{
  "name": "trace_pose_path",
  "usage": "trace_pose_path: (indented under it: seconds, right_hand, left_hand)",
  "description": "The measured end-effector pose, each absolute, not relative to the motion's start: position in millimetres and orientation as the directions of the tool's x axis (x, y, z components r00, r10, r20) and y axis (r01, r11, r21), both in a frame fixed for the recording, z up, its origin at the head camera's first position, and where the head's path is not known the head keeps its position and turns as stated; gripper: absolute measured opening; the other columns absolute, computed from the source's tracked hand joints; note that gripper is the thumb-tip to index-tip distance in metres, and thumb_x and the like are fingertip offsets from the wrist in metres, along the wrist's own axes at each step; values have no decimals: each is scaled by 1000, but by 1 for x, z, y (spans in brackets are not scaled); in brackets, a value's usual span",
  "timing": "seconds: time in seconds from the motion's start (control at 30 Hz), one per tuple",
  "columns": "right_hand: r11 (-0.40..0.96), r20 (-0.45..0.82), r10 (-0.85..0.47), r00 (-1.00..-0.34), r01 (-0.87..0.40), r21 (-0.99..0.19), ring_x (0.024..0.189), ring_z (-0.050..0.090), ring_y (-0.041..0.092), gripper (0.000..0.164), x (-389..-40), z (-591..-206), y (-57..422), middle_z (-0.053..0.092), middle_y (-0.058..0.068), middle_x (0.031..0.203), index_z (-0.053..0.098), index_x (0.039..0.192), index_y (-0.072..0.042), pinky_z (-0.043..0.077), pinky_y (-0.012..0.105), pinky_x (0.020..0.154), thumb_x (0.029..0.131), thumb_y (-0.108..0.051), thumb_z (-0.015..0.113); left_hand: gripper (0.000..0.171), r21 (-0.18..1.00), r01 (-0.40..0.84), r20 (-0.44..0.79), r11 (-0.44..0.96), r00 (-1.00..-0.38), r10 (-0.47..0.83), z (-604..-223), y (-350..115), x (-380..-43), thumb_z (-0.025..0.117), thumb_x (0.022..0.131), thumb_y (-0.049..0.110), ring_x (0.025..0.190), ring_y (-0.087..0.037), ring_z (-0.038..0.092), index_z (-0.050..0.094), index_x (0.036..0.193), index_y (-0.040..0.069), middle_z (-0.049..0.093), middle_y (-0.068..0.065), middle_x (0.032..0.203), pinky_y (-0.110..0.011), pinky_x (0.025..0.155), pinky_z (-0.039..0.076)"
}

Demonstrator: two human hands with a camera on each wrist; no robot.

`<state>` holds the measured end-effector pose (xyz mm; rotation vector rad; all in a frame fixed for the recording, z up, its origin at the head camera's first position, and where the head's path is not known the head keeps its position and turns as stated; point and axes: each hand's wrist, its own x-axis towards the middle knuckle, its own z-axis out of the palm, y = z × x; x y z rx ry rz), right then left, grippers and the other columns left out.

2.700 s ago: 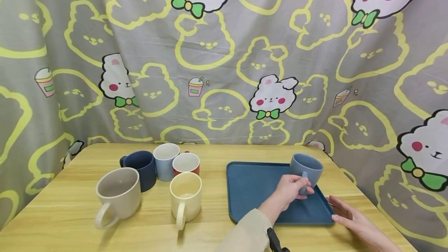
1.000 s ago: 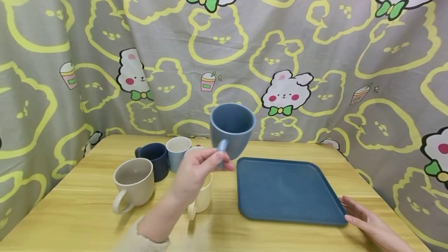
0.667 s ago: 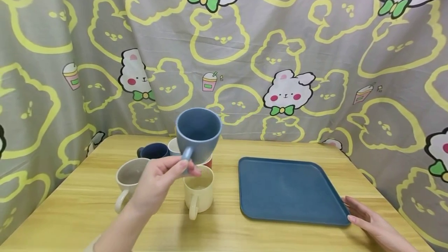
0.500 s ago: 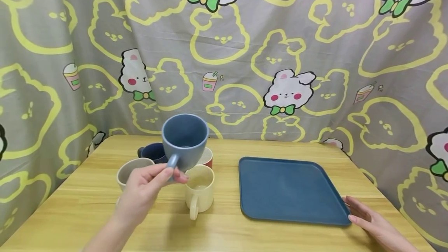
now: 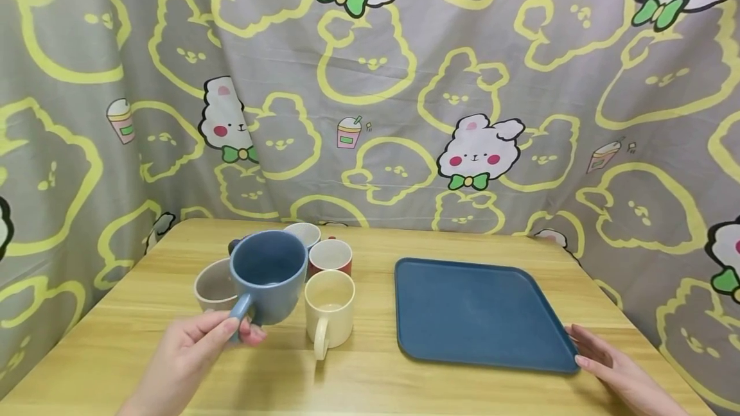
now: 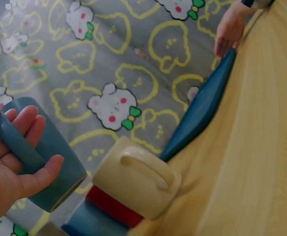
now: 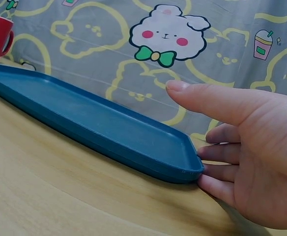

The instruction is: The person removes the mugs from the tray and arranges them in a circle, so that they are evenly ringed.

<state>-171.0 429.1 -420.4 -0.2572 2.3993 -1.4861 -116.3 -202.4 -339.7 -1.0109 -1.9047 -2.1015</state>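
Observation:
My left hand (image 5: 187, 352) grips a blue mug (image 5: 274, 291) by its handle, rim up and slightly tilted, in front of the other mugs. In the left wrist view the fingers pass through the handle of that mug (image 6: 60, 157), whose underside is lifted off the table. My right hand (image 5: 615, 368) lies at the right edge of a dark blue tray (image 5: 474, 316). In the right wrist view its lower fingertips touch the near corner of the tray (image 7: 114, 130), and the thumb is raised above it. Nothing lies on the tray.
Left of the tray stand a cream mug (image 5: 329, 313), a red mug with a white inside (image 5: 331, 259), a light blue mug (image 5: 303, 233), a grey-beige mug (image 5: 212, 287) and a mostly hidden navy mug (image 5: 234, 246). A patterned curtain (image 5: 381, 108) hangs behind the wooden table (image 5: 370, 384).
The left hand has lifted the blue mug off the tray's right side, carried it left, and lowered it before the other mugs. The right hand has stayed at the tray's edge.

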Motion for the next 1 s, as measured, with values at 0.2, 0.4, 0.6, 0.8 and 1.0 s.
trace_pose_path:
  seconds: [0.2, 0.4, 0.6, 0.8, 1.0]
  right_hand:
    - [438, -161, -318, -934, 6, -899, 100, 35, -24, 66, -172, -421, 429, 30, -44, 111, -6, 139, 17, 41, 12, 78, 101, -15, 38]
    - [463, -153, -274, -949, 9, -886, 99, 35, -24, 65, -170, -421, 428, 31, -44, 110, 0, 140, 17, 42, 12, 78, 100, -15, 40]
    - [485, -153, -266, -952, 5, -874, 100, 34, -24, 64, -169, -421, 426, 30, -45, 110, 2, 140, 16, 41, 12, 78, 100, -15, 41]
    - [481, -162, -270, -949, 13, -877, 99, 35, -24, 64, -169, -422, 426, 30, -43, 110, 2, 140, 16, 42, 12, 78, 100, -16, 41]
    - [463, -165, -283, -945, 16, -886, 98, 34, -24, 64, -170, -422, 429, 29, -43, 110, 0, 140, 16, 42, 12, 78, 100, -16, 39]
  left_hand:
    - [43, 881, 423, 473, -212, -804, 362, -360, -213, -112, 26, 95, -14, 97, -18, 64, 66, 100, 0, 70, -10, 96, -25, 84, 49]
    - [42, 934, 263, 347, -241, -829, 439, -378, -219, -111, 26, 98, -7, 100, -18, 63, 66, 102, 5, 69, -8, 101, -25, 86, 48]
    - [41, 929, 170, 318, -330, -823, 470, -393, -216, -114, 27, 99, -3, 100, -18, 63, 66, 102, 8, 69, -6, 101, -25, 87, 47]
    - [38, 927, 73, 253, -367, -845, 472, -401, -215, -116, 30, 101, 2, 100, -18, 63, 67, 101, 9, 69, -6, 101, -28, 88, 47]
    - [38, 911, 38, 251, -411, -842, 478, -408, -214, -118, 30, 100, 1, 101, -19, 62, 68, 101, 7, 69, -7, 101, -30, 89, 47]
